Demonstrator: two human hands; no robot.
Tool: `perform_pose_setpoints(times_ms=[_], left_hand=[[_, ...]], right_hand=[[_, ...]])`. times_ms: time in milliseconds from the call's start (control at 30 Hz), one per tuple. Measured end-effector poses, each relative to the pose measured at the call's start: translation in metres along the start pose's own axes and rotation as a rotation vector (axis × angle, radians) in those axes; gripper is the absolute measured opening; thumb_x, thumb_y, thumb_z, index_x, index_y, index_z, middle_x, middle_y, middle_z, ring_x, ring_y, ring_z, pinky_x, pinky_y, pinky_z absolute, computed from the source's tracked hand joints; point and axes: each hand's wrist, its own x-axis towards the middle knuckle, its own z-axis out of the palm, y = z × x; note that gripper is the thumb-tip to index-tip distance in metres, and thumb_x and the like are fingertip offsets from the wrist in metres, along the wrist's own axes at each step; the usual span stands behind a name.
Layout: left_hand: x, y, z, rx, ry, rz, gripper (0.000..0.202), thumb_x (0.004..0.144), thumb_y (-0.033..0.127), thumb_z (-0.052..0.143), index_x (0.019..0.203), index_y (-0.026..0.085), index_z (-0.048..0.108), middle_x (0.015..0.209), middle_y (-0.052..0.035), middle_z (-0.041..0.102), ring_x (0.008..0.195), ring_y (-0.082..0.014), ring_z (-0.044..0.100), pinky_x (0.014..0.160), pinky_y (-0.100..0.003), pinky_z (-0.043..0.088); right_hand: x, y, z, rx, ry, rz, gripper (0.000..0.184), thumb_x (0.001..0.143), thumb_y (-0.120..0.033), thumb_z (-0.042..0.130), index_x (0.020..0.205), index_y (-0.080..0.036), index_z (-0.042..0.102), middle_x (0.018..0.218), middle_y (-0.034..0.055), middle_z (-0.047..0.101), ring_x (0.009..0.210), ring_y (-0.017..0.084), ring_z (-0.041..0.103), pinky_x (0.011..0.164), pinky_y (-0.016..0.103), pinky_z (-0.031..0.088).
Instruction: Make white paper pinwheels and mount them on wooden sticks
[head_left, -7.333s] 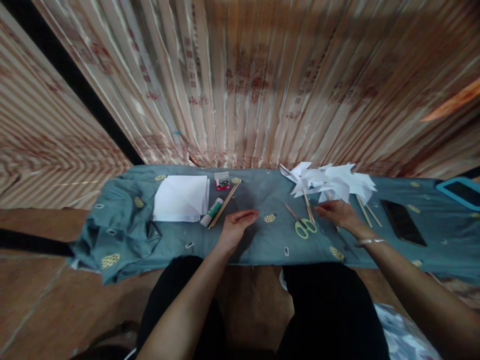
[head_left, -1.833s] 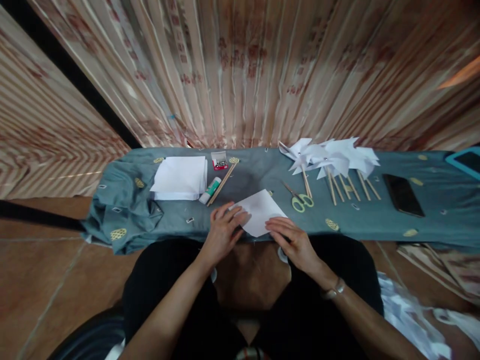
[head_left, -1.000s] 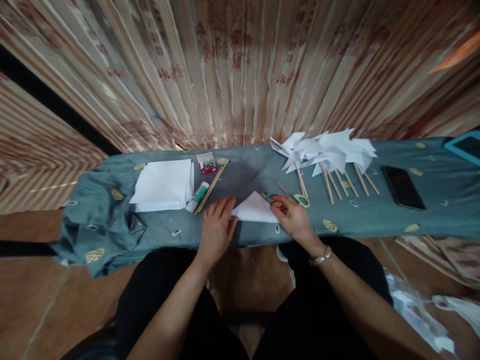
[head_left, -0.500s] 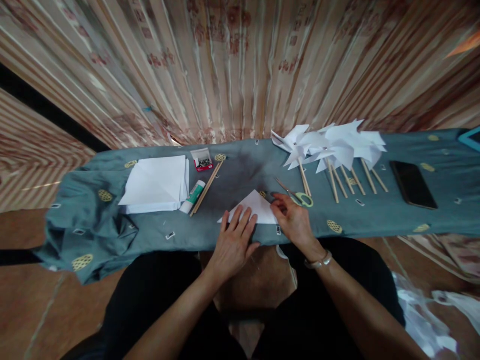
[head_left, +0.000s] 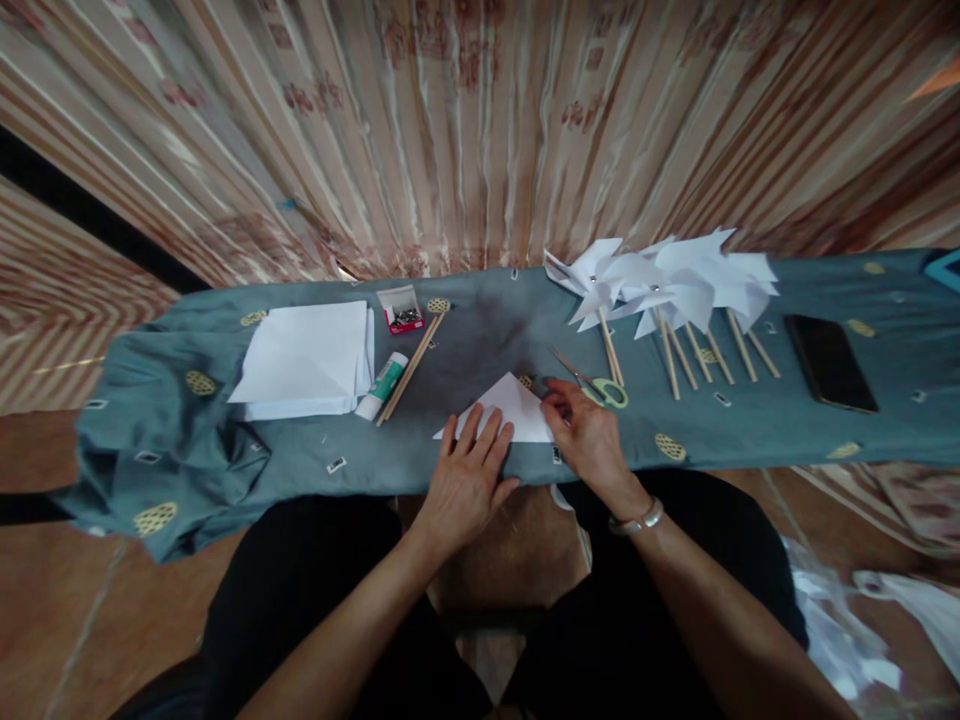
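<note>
A sheet of white paper (head_left: 519, 402), folded into a triangle, lies near the front edge of the cloth-covered table with its peak pointing away from me. My left hand (head_left: 466, 485) rests flat on its lower left part, fingers spread. At the triangle's right corner, my right hand (head_left: 591, 438) has thumb and fingers closed on the paper; the fingertips partly hide that corner. Just beyond the right hand lie scissors (head_left: 611, 393) with pale green handles. Left of the paper are thin wooden sticks (head_left: 410, 370) and a glue stick (head_left: 384, 385).
A stack of white paper (head_left: 304, 355) lies at the left, beside a small red box (head_left: 405, 318) of metal pins. Several white paper pinwheels (head_left: 664, 285) on sticks lie at the back right. Further right is a black phone (head_left: 831, 362). A striped curtain (head_left: 480, 140) hangs behind the table.
The camera view has shifted slightly. Both hands stay in nearly the same place on the folded paper.
</note>
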Motion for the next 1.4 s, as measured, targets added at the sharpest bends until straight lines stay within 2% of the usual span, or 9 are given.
perform_pose_setpoints(times_ms=[267,367,467,633,733,967,1133,1300,1400], left_hand=[[0.002,0.0,0.0,0.005,-0.021,0.008,0.061,0.092,0.048,0.048,0.141,0.012,0.041,0.151,-0.0147,0.04,0.143,-0.0364,0.027,0.114,-0.06,0.025],[0.002,0.001,0.001,0.007,-0.017,0.006,0.062,0.091,0.049,0.048,0.141,0.012,0.041,0.15,-0.0151,0.041,0.143,-0.0365,0.027,0.114,-0.06,0.024],[0.002,0.002,0.001,0.009,-0.022,0.0,0.063,0.092,0.048,0.049,0.142,0.011,0.041,0.151,-0.0156,0.04,0.143,-0.0365,0.026,0.115,-0.059,0.023],[0.001,0.003,-0.001,0.026,-0.047,-0.013,0.063,0.09,0.045,0.052,0.142,0.012,0.041,0.151,-0.0148,0.04,0.143,-0.0357,0.027,0.116,-0.057,0.021],[0.0,0.001,-0.002,0.034,-0.047,0.009,0.064,0.089,0.044,0.054,0.143,0.012,0.041,0.152,-0.0145,0.039,0.143,-0.035,0.028,0.116,-0.055,0.022],[-0.018,-0.014,-0.007,0.041,-0.031,0.003,0.062,0.09,0.038,0.053,0.144,0.012,0.038,0.153,-0.0137,0.036,0.143,-0.0302,0.029,0.117,-0.049,0.024],[-0.041,-0.027,-0.016,0.091,-0.022,-0.071,0.061,0.09,0.035,0.053,0.144,0.011,0.037,0.152,-0.0163,0.038,0.142,-0.0308,0.031,0.114,-0.052,0.027],[-0.048,-0.025,-0.016,0.104,0.016,-0.12,0.059,0.09,0.034,0.053,0.143,0.011,0.04,0.149,-0.0173,0.042,0.141,-0.0313,0.034,0.113,-0.054,0.029],[-0.047,-0.023,-0.013,0.097,0.046,-0.136,0.057,0.09,0.032,0.053,0.143,0.013,0.04,0.148,-0.0173,0.043,0.141,-0.0306,0.034,0.112,-0.054,0.029]], right_hand=[[-0.003,0.002,0.002,-0.111,0.003,-0.082,0.035,0.093,-0.028,0.044,0.12,-0.012,0.059,0.092,0.0101,0.073,0.083,0.024,0.068,0.079,0.037,0.052],[-0.01,-0.003,0.002,-0.212,0.022,-0.168,0.046,0.095,-0.038,0.044,0.128,-0.008,0.053,0.109,0.0177,0.069,0.102,0.03,0.062,0.089,0.043,0.047],[-0.021,-0.01,0.008,-0.262,0.03,-0.242,0.056,0.095,-0.045,0.042,0.137,-0.007,0.043,0.131,0.022,0.056,0.12,0.033,0.05,0.099,0.048,0.039],[-0.035,-0.015,0.021,-0.262,0.025,-0.195,0.052,0.097,-0.04,0.036,0.14,-0.01,0.04,0.142,0.0207,0.047,0.131,0.029,0.041,0.108,0.05,0.026],[-0.038,-0.009,0.021,-0.281,0.034,-0.142,0.05,0.097,-0.035,0.036,0.139,-0.008,0.041,0.146,0.0215,0.042,0.137,0.029,0.035,0.11,0.049,0.022],[-0.047,0.022,-0.004,-0.324,0.11,-0.056,0.049,0.096,-0.03,0.035,0.14,-0.009,0.04,0.149,0.0238,0.036,0.14,0.031,0.029,0.109,0.051,0.025],[-0.05,0.038,-0.012,-0.291,0.146,-0.036,0.049,0.095,-0.032,0.036,0.141,-0.013,0.039,0.147,0.023,0.039,0.139,0.031,0.032,0.108,0.052,0.028],[-0.047,0.041,-0.021,-0.168,0.151,-0.101,0.045,0.097,-0.028,0.032,0.139,-0.015,0.043,0.143,0.0201,0.046,0.136,0.029,0.039,0.105,0.052,0.034],[-0.045,0.034,-0.027,-0.134,0.065,-0.208,0.045,0.098,-0.028,0.031,0.139,-0.015,0.043,0.14,0.0186,0.051,0.133,0.027,0.044,0.104,0.049,0.038]])
